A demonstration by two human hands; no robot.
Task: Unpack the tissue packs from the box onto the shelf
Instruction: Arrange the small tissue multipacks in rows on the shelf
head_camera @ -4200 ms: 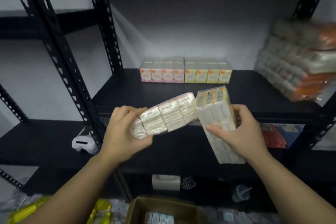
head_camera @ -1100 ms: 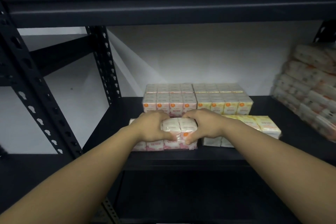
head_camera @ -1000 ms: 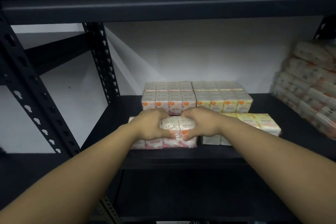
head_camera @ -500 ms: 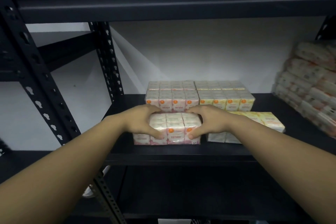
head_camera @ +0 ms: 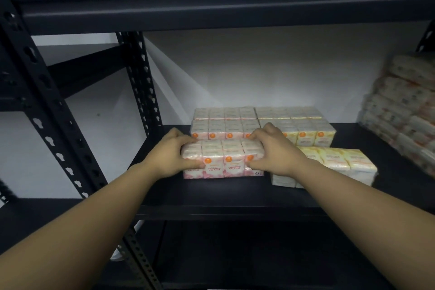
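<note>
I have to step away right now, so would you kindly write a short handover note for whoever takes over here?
Left hand grips the left end of the pink tissue pack; right hand grips its right end.
That pack stands upright on the shelf, in front of the back row of pink packs and yellow packs.
The front yellow pack lies skewed to the right, not yet squared.
Done: four packs are on the shelf.
Left: release the pink pack, straighten the front yellow pack, fetch more. The box is out of view, so its remaining contents are unknown.
</note>
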